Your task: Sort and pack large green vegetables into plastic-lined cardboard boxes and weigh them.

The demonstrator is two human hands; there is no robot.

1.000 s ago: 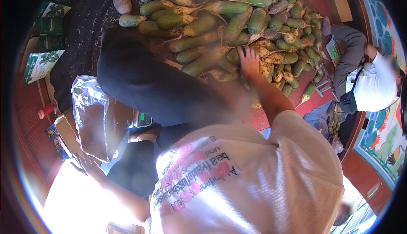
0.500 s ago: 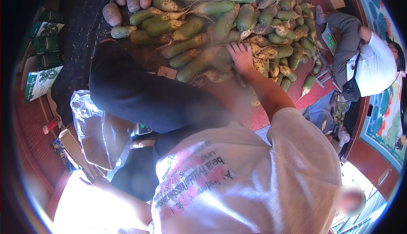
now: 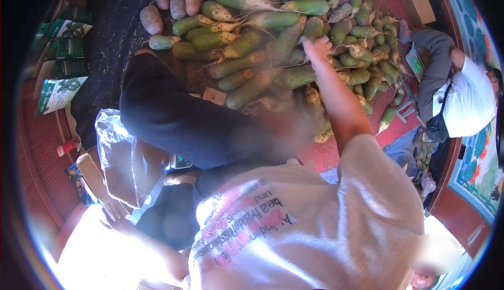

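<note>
Green radishes [image 3: 262, 19] with pale, soil-caked ends and thin roots lie in a large pile ahead of me. My right hand [image 3: 318, 49] is over the middle of this pile, thumb apart from the fingers, at the near end of an upward-pointing radish [image 3: 313, 27]. Nothing is visibly lifted in it. Below it, another radish [image 3: 299, 76] lies crosswise, partly behind my forearm. At lower left, my left hand [image 3: 116, 222] rests with stretched fingers by the flap of a cardboard box [image 3: 118, 172] lined with clear plastic. Strong glare washes out part of that hand.
Reddish, potato-like roots [image 3: 151, 19] lie at the pile's far left. Green-and-white cartons [image 3: 62, 93] stand along the left. On the right sits another person [image 3: 464, 98] in white, beside a scale [image 3: 415, 61]. A small brown box [image 3: 418, 8] stands at far right.
My right hand has moved farther into the pile, off a radish that now shows lying crosswise below it. My left hand stays by the box. The whole view has shifted slightly.
</note>
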